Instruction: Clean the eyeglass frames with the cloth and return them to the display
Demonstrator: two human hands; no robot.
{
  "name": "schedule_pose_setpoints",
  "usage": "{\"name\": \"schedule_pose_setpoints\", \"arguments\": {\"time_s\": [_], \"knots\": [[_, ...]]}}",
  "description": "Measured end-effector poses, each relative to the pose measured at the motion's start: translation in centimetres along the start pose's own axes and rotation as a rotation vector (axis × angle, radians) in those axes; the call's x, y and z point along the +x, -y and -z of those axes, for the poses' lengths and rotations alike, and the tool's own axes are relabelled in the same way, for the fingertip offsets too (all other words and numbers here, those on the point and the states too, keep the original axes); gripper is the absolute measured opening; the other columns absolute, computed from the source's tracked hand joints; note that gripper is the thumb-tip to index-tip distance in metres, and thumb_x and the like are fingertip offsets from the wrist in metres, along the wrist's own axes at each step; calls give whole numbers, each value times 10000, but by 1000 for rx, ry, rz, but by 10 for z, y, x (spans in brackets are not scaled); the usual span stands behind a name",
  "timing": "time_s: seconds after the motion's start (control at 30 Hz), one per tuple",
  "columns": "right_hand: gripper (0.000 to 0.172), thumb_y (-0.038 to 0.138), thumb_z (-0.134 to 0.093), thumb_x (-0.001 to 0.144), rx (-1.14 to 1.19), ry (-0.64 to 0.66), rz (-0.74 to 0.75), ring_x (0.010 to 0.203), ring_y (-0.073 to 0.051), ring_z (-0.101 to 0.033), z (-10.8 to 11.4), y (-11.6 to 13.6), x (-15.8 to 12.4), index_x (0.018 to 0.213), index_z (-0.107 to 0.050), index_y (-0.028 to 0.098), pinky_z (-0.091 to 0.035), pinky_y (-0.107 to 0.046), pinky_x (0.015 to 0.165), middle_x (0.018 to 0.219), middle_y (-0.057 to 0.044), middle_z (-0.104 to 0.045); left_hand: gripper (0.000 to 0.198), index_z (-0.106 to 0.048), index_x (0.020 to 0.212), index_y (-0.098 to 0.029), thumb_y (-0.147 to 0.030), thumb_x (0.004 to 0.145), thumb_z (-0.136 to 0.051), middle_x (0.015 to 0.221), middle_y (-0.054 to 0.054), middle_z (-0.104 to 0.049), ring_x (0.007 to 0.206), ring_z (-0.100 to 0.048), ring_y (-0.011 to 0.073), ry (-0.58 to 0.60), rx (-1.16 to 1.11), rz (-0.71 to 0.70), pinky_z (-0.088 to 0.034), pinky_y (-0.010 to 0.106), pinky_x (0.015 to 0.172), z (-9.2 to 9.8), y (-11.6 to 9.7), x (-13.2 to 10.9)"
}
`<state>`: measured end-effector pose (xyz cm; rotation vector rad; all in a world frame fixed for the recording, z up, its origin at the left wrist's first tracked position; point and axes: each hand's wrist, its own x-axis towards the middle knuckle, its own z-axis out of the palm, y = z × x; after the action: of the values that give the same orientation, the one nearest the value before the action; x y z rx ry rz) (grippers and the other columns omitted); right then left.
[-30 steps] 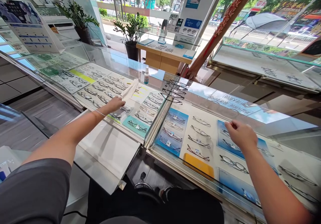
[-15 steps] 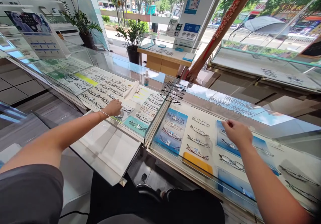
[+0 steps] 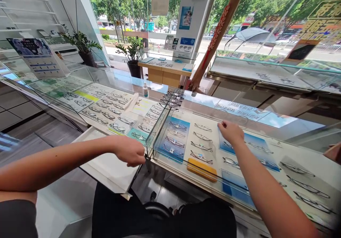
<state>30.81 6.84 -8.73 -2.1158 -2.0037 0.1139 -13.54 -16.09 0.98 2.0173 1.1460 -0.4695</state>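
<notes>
Pulled back from the spectacle trays to the near corner of the glass case: left hand, curled narrow, apparently bracing it. Beyond, inside the case: right hand, fingers pinched over a blue card; hold not discernible. Farthest, on top: cloth, spray bottle.
</notes>
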Motion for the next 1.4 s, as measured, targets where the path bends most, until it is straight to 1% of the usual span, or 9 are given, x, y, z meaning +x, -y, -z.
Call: {"name": "schedule_pose_setpoints", "arguments": {"time_s": [0.1, 0.2, 0.27, 0.4, 0.5, 0.87, 1.07, 1.2, 1.4], "knots": [[329, 412, -479, 1008, 7, 3, 12, 732, -229, -539, -1, 0, 0, 821, -674, 225, -274, -329, 648, 833, -87, -720, 416, -760, 737, -275, -372, 1015, -466, 795, 43, -788, 684, -689, 206, -329, 172, -74, -480, 374, 670, 59, -20, 18], [322, 407, -479, 1006, 39, 5, 21, 728, -220, -528, -2, -1, 0, 821, -670, 226, -266, -329, 644, 826, -76, -713, 263, -779, 834, -233, -302, 956, -556, 940, 83, -803, 896, -711, 272, -762, 537, -37, -489, 402, 781, 110, -3, 60], [317, 397, -479, 1004, 54, 2, 28, 719, -215, -523, -2, -1, 0, 813, -666, 227, -266, -332, 641, 815, -70, -706, 230, -806, 936, -211, -295, 962, -593, 1135, 106, -824, 1088, -698, 321, -917, 628, -24, -500, 446, 912, 135, 18, 94], [304, 368, -472, 1007, 67, 6, 40, 709, -209, -520, -3, -2, 0, 816, -660, 224, -259, -332, 640, 819, -71, -708, 175, -822, 948, -195, -293, 908, -683, 1382, 108, -797, 1269, -626, 368, -895, 660, -12, -475, 480, 990, 166, 55, 150], [297, 374, -482, 1010, 75, 6, 46, 714, -206, -521, -4, -2, 1, 813, -648, 226, -249, -329, 640, 827, -72, -717, 129, -818, 883, -203, -254, 863, -701, 1346, 94, -816, 1252, -621, 364, -851, 662, 22, -463, 486, 1003, 176, 70, 173], [285, 380, -488, 1010, 104, 15, 37, 738, -212, -544, -6, -3, 2, 799, -614, 236, -262, -320, 643, 832, -68, -725, 99, -805, 821, -200, -204, 756, -731, 1003, 114, -834, 1101, -653, 329, -808, 648, 38, -454, 456, 999, 187, 75, 198], [298, 386, -476, 1004, 104, 14, 40, 708, -201, -498, -4, -2, 2, 767, -575, 235, -265, -325, 631, 809, -59, -709, 95, -830, 827, -222, -242, 758, -767, 899, 71, -823, 1045, -709, 305, -752, 559, 42, -498, 393, 940, 165, 59, 163], [304, 400, -486, 989, 123, 9, 48, 675, -195, -490, -3, -2, 2, 751, -574, 232, -260, -323, 629, 773, -54, -692, 108, -845, 887, -244, -273, 809, -776, 906, 25, -805, 897, -718, 226, -596, 372, 2, -488, 304, 783, 134, 40, 93], [294, 407, -501, 974, 120, 27, 29, 655, -201, -462, 0, -2, 0, 742, -567, 238, -267, -339, 647, 725, -54, -638, 98, -830, 890, -227, -308, 860, -783, 906, 1, -790, 921, -670, 200, -206, -6, -79, -473, 272, 821, 67, 18, -16]]}}
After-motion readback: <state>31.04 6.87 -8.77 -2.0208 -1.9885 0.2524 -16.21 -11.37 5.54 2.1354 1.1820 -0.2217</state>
